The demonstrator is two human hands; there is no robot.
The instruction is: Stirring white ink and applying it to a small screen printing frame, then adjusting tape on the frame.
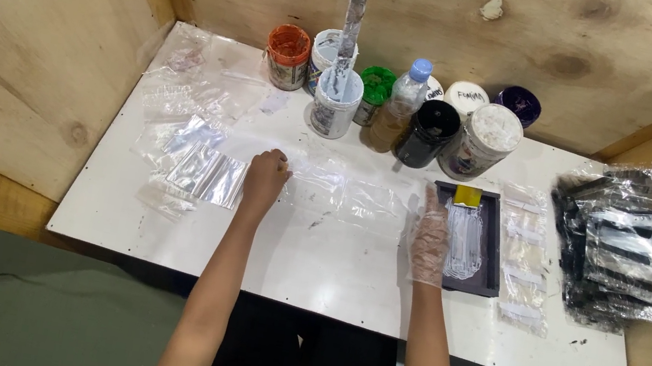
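White table [328, 273], plywood walls [29, 41]

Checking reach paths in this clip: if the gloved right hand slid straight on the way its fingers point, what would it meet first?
The right hand points toward the back wall; the first thing in line looks like the black jar, though depth is unclear.

A single head-worn camera looked steeply down from above the seated person; it faced forward toward the plywood back wall [462, 19], which filled the top of the frame; the white table [328, 273] lay square across the middle, its near edge toward the wearer; both forearms ran up from the bottom edge; the view stood at arm's reach, wide enough to take in the side walls and the floor [8, 315] below; no second view shared the scene.
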